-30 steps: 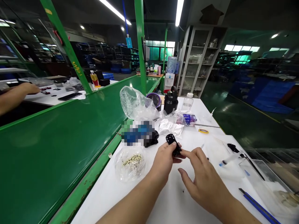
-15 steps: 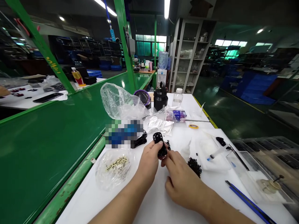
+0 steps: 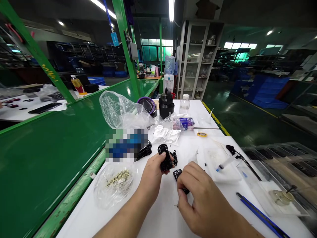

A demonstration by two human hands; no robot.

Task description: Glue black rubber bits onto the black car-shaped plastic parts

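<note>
In my left hand (image 3: pixel 153 170) is a glossy black rounded part (image 3: pixel 164 158), tilted upward, with the thumb pressed on its face. My right hand (image 3: pixel 198 188) is closer to me and to the right, its fingers curled round a second glossy black part (image 3: pixel 177 174). Much of that part is hidden under the fingers. The two parts are apart. Small black pieces (image 3: pixel 174 158) lie behind the left hand. More glossy black parts (image 3: pixel 144 150) rest on the white tabletop (image 3: pixel 160 211) to the left, beside a blurred-out patch.
A clear bag with small pale pieces (image 3: pixel 119 180) lies at left. Behind are crumpled tissue (image 3: pixel 165 134), a black flask (image 3: pixel 166 105) and yellow tape (image 3: pixel 202 134). On the right are a syringe (image 3: pixel 226 162), a blue cutter knife (image 3: pixel 260 211) and a glass jar (image 3: pixel 281 197).
My hands have parted. The right hand has moved down and right, and a second black part now shows in its fingers. The left hand keeps its part. The view has shifted slightly.
</note>
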